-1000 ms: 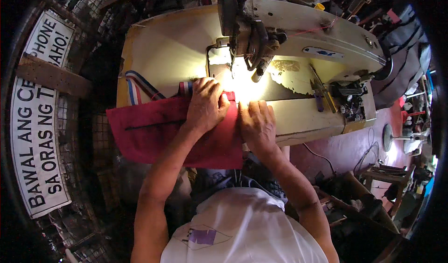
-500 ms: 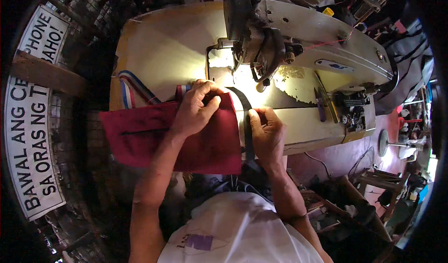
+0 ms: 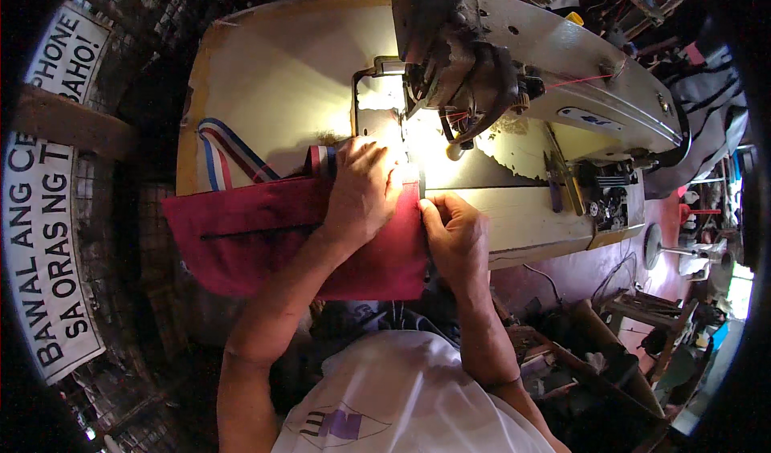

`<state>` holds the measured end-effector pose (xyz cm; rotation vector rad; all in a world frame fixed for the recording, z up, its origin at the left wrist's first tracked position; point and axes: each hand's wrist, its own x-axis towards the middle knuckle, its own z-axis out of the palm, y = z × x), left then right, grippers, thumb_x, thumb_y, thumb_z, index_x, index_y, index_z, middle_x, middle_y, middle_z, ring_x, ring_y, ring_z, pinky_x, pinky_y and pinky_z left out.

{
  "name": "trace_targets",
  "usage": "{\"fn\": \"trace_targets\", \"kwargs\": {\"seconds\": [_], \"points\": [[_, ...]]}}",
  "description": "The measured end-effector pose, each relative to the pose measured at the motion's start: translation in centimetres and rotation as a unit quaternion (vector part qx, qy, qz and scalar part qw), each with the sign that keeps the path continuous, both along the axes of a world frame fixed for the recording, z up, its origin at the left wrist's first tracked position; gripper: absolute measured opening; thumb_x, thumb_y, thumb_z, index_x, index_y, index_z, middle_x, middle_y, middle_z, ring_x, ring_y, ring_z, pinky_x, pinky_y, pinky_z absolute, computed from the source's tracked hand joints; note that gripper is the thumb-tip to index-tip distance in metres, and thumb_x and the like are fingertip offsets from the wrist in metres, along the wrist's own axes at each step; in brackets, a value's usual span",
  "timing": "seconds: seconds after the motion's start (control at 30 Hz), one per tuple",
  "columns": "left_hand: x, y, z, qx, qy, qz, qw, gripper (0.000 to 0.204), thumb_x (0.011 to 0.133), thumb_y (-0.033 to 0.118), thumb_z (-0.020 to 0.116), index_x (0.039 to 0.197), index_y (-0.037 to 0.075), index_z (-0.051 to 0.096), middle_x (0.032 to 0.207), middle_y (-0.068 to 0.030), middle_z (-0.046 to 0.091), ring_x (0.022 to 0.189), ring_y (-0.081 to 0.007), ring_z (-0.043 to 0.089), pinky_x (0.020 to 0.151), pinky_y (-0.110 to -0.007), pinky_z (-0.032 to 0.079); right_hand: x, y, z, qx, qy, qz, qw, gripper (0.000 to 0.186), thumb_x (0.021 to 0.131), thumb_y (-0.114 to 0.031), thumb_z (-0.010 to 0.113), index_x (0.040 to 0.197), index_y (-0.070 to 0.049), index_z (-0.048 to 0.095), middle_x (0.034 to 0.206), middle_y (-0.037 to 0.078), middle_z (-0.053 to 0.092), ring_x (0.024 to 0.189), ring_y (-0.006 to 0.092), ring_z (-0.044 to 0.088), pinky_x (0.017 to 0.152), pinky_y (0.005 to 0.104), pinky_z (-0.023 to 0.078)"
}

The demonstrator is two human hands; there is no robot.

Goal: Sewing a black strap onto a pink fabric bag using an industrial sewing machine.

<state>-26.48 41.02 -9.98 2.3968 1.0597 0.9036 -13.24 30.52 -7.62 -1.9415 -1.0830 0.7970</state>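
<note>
A dark red cloth piece (image 3: 249, 262) with a black slit or zipper line lies over the front of the sewing machine table. My left hand (image 3: 365, 189) is closed over its upper right corner, fingers bent and close to the needle area. Along the cloth's right edge runs a black strip (image 3: 422, 181), now mostly hidden. My right hand (image 3: 458, 232) pinches that edge between thumb and finger. Above both hands is the sewing machine head (image 3: 454, 75), its lamp lighting the plate. Striped ribbon (image 3: 215, 157) in blue, white and red emerges behind the cloth.
On the machine bed at right lie a snipper-like tool (image 3: 554, 181) and a yellow-handled tool (image 3: 573, 192), beside a bobbin winder (image 3: 606, 206). Red thread (image 3: 582, 79) runs along the machine arm. A lettered sign (image 3: 48, 252) hangs at left; a fan (image 3: 652, 246) stands at right.
My left hand has shifted right and flattened over the cloth's corner. The right hand has brought the black strip against the cloth's edge. The cloth has moved slightly, and the view has shifted.
</note>
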Motion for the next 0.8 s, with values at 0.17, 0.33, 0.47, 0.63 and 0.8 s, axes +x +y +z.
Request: {"fn": "trace_targets", "kwargs": {"seconds": [0.17, 0.33, 0.47, 0.63, 0.8], "points": [[0.1, -0.3, -0.7, 0.053, 0.04, -0.007, 0.998, 0.027, 0.081, 0.01, 0.066, 0.105, 0.001, 0.059, 0.108, -0.0175, 0.057, 0.113, -0.0367, 0.052, 0.104, -0.048, 0.039, 0.4, 0.1, 0.3, -0.007, 0.003, 0.017, 1.0, 0.014, 0.092, -0.011, 0.067, 0.096, 0.003, 0.071, 0.073, 0.005, 0.07, 0.065, 0.0062, 0.057, 0.059, 0.0269, 0.047], [-0.2, -0.3, -0.7, 0.02, 0.079, -0.035, 0.996, 0.039, 0.08, 0.012, 0.067, 0.114, -0.001, 0.054, 0.116, -0.0173, 0.053, 0.119, -0.035, 0.049, 0.109, -0.049, 0.034, 1.1, 0.0, 0.9, 0.002, 0.007, 0.046, 0.999, 0.014, 0.091, -0.014, 0.067, 0.093, -0.001, 0.071, 0.077, 0.018, 0.07, 0.067, 0.0293, 0.07, 0.063, 0.0389, 0.052], [0.0, -0.1, -0.7, 0.051, 0.072, -0.047, 0.995, 0.039, 0.08, 0.012, 0.067, 0.115, -0.002, 0.055, 0.116, -0.0195, 0.052, 0.117, -0.0369, 0.049, 0.109, -0.05, 0.035, 1.3, 0.1, 1.1, -0.04, -0.001, 0.042, 0.998, 0.014, 0.09, -0.014, 0.067, 0.096, -0.002, 0.07, 0.077, 0.018, 0.07, 0.067, 0.0297, 0.069, 0.063, 0.0386, 0.052], [-0.1, -0.2, -1.0, 0.058, 0.062, -0.054, 0.995, 0.039, 0.08, 0.013, 0.067, 0.114, -0.003, 0.055, 0.117, -0.0204, 0.051, 0.117, -0.0388, 0.048, 0.108, -0.051, 0.035, 1.2, 0.2, 0.8, -0.022, -0.008, 0.056, 0.998, 0.015, 0.09, -0.016, 0.068, 0.099, -0.003, 0.068, 0.078, 0.017, 0.07, 0.068, 0.032, 0.069, 0.063, 0.0401, 0.051], [0.2, 0.2, -1.1, 0.09, 0.085, -0.072, 0.99, 0.033, 0.08, 0.014, 0.067, 0.109, -0.001, 0.061, 0.115, -0.0187, 0.054, 0.119, -0.0373, 0.049, 0.108, -0.052, 0.036, 1.2, 0.1, 0.3, 0.005, -0.068, 0.066, 0.995, 0.015, 0.089, -0.015, 0.068, 0.1, -0.005, 0.068, 0.087, 0.016, 0.07, 0.079, 0.0352, 0.067, 0.072, 0.0419, 0.052]]}}
